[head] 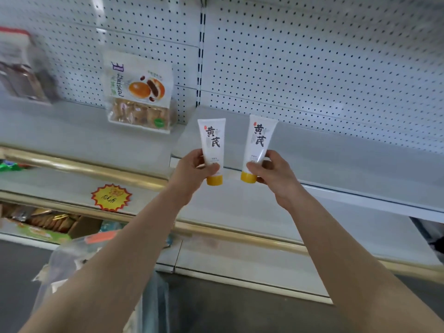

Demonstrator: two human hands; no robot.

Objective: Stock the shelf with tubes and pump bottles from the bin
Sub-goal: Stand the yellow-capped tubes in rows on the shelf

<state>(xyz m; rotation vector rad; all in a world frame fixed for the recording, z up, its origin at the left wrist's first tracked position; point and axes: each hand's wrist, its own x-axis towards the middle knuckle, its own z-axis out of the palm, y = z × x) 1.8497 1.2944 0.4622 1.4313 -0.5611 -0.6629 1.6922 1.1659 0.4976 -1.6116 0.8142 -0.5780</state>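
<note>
I hold two white tubes with black characters and yellow caps, both cap-down, in front of the grey shelf [336, 150]. My left hand [194, 168] grips the left tube [212, 140] near its cap. My right hand [269, 171] grips the right tube [258, 138] the same way. Both tubes hover at the shelf's front edge, close together and upright. At the bottom left a clear plastic bin [72, 255] shows dimly under my left forearm.
A bag of red-bean buns [140, 92] leans on the pegboard back to the left. A blurred packet [21, 68] stands at the far left. Gold-trimmed lower shelves carry a yellow starburst price tag [111, 197] and boxed snacks [48, 224].
</note>
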